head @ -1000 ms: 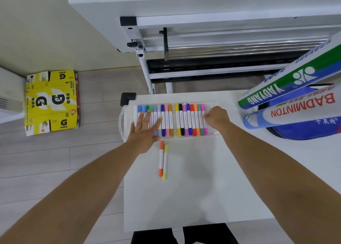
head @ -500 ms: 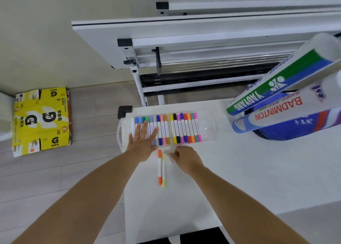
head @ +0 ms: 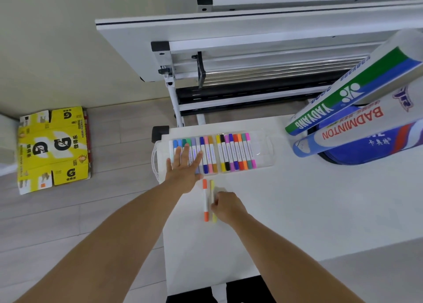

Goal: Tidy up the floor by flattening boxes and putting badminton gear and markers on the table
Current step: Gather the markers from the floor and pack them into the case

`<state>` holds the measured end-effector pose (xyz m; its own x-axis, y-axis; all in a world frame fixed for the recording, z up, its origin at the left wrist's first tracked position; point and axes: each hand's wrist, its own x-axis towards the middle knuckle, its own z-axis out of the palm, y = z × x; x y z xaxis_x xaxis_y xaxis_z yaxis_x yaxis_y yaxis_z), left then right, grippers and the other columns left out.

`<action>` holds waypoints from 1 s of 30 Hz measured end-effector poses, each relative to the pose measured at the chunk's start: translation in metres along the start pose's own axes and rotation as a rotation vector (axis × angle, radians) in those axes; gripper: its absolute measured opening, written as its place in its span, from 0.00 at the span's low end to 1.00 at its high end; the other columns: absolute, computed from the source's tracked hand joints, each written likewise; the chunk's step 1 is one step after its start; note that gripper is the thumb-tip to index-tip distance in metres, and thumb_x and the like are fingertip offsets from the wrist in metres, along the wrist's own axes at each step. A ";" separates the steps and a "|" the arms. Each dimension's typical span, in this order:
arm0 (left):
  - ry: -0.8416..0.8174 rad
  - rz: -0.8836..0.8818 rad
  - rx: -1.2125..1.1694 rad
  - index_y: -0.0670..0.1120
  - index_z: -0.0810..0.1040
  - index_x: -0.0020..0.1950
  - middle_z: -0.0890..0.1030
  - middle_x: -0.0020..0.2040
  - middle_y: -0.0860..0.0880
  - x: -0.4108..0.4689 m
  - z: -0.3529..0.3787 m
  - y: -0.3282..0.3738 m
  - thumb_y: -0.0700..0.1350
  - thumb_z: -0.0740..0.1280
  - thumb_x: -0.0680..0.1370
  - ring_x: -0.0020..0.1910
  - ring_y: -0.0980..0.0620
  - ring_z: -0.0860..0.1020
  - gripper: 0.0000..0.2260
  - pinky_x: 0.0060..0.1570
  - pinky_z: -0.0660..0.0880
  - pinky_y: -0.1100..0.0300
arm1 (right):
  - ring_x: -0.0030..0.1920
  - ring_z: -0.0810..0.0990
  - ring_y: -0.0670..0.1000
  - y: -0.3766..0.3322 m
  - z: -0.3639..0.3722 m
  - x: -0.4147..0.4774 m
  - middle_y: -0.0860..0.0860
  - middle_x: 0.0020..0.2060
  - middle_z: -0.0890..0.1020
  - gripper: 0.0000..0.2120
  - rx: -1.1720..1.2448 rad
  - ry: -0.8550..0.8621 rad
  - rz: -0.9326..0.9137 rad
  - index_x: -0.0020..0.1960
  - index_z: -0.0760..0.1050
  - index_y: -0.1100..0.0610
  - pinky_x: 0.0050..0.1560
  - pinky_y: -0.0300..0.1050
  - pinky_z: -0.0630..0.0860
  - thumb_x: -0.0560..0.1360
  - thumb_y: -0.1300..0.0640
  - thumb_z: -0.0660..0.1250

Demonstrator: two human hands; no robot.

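Note:
A clear marker case (head: pixel 261 151) filled with several coloured markers lies at the far left of the white table (head: pixel 297 211). My left hand (head: pixel 184 167) rests flat and open on the case's left half, fingers spread. Just in front of the case, an orange marker (head: pixel 205 199) and a yellow marker (head: pixel 212 186) lie side by side on the table. My right hand (head: pixel 225 205) is closed around the middle of the yellow marker, thumb on its left side. The marker still touches the table.
Two shuttlecock tubes, one green and blue (head: pixel 357 89) and one white reading BADMINTON (head: pixel 357 124), lie on a blue racket bag (head: pixel 366 153) at the table's right. A flattened yellow box (head: pixel 55 149) lies on the wooden floor by the wall. A folded white table (head: pixel 251 27) stands behind.
My right hand left the right end of the marker case and came down to the loose markers, closing on the yellow one. My left hand stayed on the case.

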<state>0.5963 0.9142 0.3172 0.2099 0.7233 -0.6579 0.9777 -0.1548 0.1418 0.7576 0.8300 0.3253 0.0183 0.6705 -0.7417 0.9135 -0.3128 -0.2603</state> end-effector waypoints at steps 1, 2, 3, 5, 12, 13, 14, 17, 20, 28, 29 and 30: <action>0.011 -0.001 0.013 0.60 0.33 0.78 0.26 0.76 0.47 -0.001 0.000 0.000 0.62 0.56 0.81 0.74 0.42 0.26 0.36 0.75 0.39 0.37 | 0.50 0.81 0.54 -0.001 0.000 0.000 0.52 0.47 0.81 0.11 0.009 0.014 0.008 0.53 0.76 0.54 0.48 0.45 0.78 0.77 0.48 0.63; 0.025 -0.002 0.018 0.60 0.34 0.78 0.27 0.77 0.46 -0.001 -0.001 0.002 0.62 0.56 0.81 0.75 0.42 0.27 0.35 0.75 0.38 0.38 | 0.50 0.81 0.54 -0.002 0.001 0.001 0.52 0.47 0.81 0.12 0.027 0.026 0.017 0.54 0.76 0.55 0.48 0.45 0.77 0.77 0.48 0.63; 0.043 -0.004 0.014 0.60 0.37 0.79 0.29 0.78 0.46 -0.002 -0.003 0.003 0.62 0.56 0.81 0.76 0.41 0.29 0.35 0.75 0.38 0.39 | 0.50 0.81 0.54 -0.003 0.002 0.002 0.52 0.48 0.81 0.12 0.044 0.038 0.025 0.54 0.76 0.55 0.47 0.44 0.76 0.78 0.48 0.63; 0.085 -0.011 -0.010 0.60 0.43 0.80 0.35 0.80 0.45 -0.003 -0.010 0.006 0.62 0.59 0.80 0.77 0.40 0.33 0.34 0.76 0.39 0.40 | 0.50 0.81 0.54 -0.002 0.001 0.000 0.52 0.47 0.81 0.10 0.074 0.062 0.021 0.54 0.75 0.54 0.47 0.44 0.76 0.78 0.49 0.63; 0.149 0.011 -0.027 0.60 0.37 0.79 0.30 0.78 0.46 0.016 -0.020 0.027 0.57 0.64 0.80 0.76 0.41 0.30 0.39 0.75 0.39 0.40 | 0.37 0.78 0.49 0.030 -0.033 -0.005 0.48 0.36 0.78 0.11 0.234 0.182 -0.032 0.41 0.71 0.54 0.36 0.40 0.74 0.74 0.47 0.65; 0.121 0.015 -0.029 0.60 0.35 0.78 0.28 0.78 0.46 0.020 -0.019 0.028 0.57 0.64 0.80 0.76 0.42 0.30 0.40 0.74 0.39 0.40 | 0.37 0.78 0.50 0.038 -0.043 -0.002 0.49 0.35 0.78 0.11 0.275 0.215 -0.029 0.40 0.71 0.55 0.35 0.41 0.74 0.74 0.48 0.66; 0.096 0.018 -0.027 0.61 0.34 0.78 0.27 0.77 0.46 0.022 -0.017 0.028 0.57 0.63 0.81 0.76 0.42 0.29 0.39 0.74 0.39 0.40 | 0.36 0.78 0.50 0.046 -0.054 0.002 0.50 0.35 0.78 0.10 0.306 0.252 -0.037 0.41 0.71 0.55 0.35 0.41 0.74 0.75 0.50 0.66; 0.071 0.032 0.007 0.62 0.32 0.77 0.26 0.77 0.46 0.028 -0.012 0.022 0.59 0.62 0.81 0.76 0.42 0.29 0.40 0.74 0.40 0.39 | 0.38 0.78 0.47 0.066 -0.092 0.019 0.48 0.37 0.78 0.05 0.322 0.357 -0.055 0.46 0.72 0.55 0.37 0.37 0.72 0.77 0.54 0.66; 0.048 0.036 0.027 0.61 0.29 0.76 0.25 0.76 0.46 0.032 -0.011 0.020 0.60 0.61 0.80 0.76 0.42 0.29 0.41 0.74 0.40 0.39 | 0.39 0.77 0.47 0.079 -0.122 0.044 0.48 0.39 0.78 0.05 0.334 0.401 -0.019 0.48 0.73 0.54 0.36 0.35 0.70 0.77 0.53 0.67; 0.042 0.009 0.019 0.57 0.24 0.74 0.26 0.76 0.47 0.034 -0.012 0.023 0.60 0.62 0.80 0.75 0.42 0.29 0.45 0.74 0.40 0.40 | 0.38 0.78 0.49 0.087 -0.146 0.090 0.49 0.38 0.78 0.11 0.290 0.338 0.093 0.46 0.73 0.55 0.33 0.36 0.68 0.76 0.48 0.69; 0.038 0.010 0.022 0.57 0.24 0.74 0.25 0.76 0.47 0.034 -0.012 0.022 0.60 0.62 0.80 0.75 0.43 0.29 0.45 0.74 0.40 0.40 | 0.39 0.79 0.49 0.087 -0.145 0.092 0.49 0.38 0.78 0.12 0.292 0.327 0.096 0.46 0.73 0.55 0.33 0.36 0.68 0.76 0.47 0.69; 0.035 0.011 0.024 0.57 0.24 0.74 0.26 0.76 0.47 0.034 -0.012 0.022 0.60 0.62 0.80 0.75 0.43 0.28 0.45 0.74 0.40 0.40 | 0.39 0.79 0.50 0.088 -0.146 0.094 0.49 0.38 0.78 0.12 0.301 0.320 0.098 0.46 0.73 0.55 0.33 0.35 0.67 0.76 0.47 0.69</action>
<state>0.6251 0.9433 0.3063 0.2208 0.7442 -0.6304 0.9752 -0.1786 0.1307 0.8987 0.9634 0.3231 0.2666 0.7874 -0.5558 0.7429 -0.5352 -0.4020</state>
